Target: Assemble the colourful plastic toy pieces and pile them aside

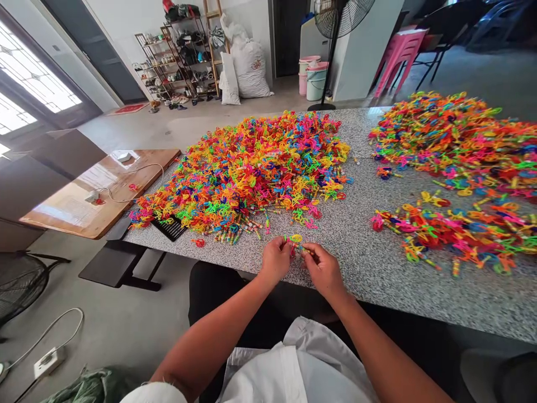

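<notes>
Over the near edge of the speckled granite table [361, 246], my left hand [276, 260] and my right hand [325, 271] are close together, both closed in a pinch. Between them is a small plastic piece [296, 238] with a yellow-green loop and pink parts; my left fingers grip it. My right thumb and fingertips pinch a short patterned tube [309, 253], partly hidden, close against that piece. Whether the two are joined I cannot tell. Just beyond my hands lies a large heap of bright plastic loop pieces [260, 168], with several patterned tubes [235, 230] along its front.
More such pieces form a heap [453, 134] at the far right and a smaller pile [465, 229] before it. A black slotted tray [170, 228] sits by the left heap. A wooden table [100, 196] adjoins on the left; a standing fan [329, 56] stands behind.
</notes>
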The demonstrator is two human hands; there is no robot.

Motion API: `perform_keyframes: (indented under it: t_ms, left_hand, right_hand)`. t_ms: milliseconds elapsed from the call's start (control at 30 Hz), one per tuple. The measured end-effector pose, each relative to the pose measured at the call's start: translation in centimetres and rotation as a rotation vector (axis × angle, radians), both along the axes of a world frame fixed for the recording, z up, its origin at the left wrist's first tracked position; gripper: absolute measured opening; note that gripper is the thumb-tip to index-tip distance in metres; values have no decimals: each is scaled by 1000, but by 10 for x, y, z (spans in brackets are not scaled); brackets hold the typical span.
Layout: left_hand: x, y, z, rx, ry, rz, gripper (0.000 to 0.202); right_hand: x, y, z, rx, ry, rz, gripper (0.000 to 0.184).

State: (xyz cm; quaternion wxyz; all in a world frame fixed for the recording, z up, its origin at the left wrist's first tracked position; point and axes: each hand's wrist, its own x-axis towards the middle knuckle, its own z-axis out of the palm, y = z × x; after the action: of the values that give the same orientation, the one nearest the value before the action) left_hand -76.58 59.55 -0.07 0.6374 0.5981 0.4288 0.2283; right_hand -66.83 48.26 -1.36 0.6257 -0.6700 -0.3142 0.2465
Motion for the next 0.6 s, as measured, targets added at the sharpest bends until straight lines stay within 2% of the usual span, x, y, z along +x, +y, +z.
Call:
perform_keyframes:
  t_ms: [133, 200, 233, 300, 333, 400, 433, 500, 600]
  left_hand:
    - [7, -7, -6, -131, -72, -88, 27]
    - [10, 0, -4, -192, -109, -138, 21]
    - [12, 7, -2, -185, -114, -136, 17]
    - [18, 26, 1, -70, -94, -67, 14]
    - [22, 36, 3, 22, -73, -18, 15]
    - [34, 53, 4, 211, -21, 43, 18]
    - [40, 59, 4, 295, 7, 43, 20]
    - [54, 63, 2, 427, 56, -24, 26]
    - [67, 57, -4, 569, 87, -186, 28]
  right_hand:
    - [11, -15, -8, -81, -16, -11, 20]
    - [35, -29, -10, -131, 24, -64, 23]
    - [52, -37, -10, -123, 48, -144, 25]
    - [92, -52, -8, -9, 123, -391, 28]
    - [112, -57, -7, 116, 201, -542, 27]
    - [144, -62, -2, 311, 347, -692, 18]
    - [153, -59, 0, 357, 394, -715, 16]
    - [156, -45, 3, 306, 424, -631, 18]
    - [133, -8, -1, 21, 310, -360, 29]
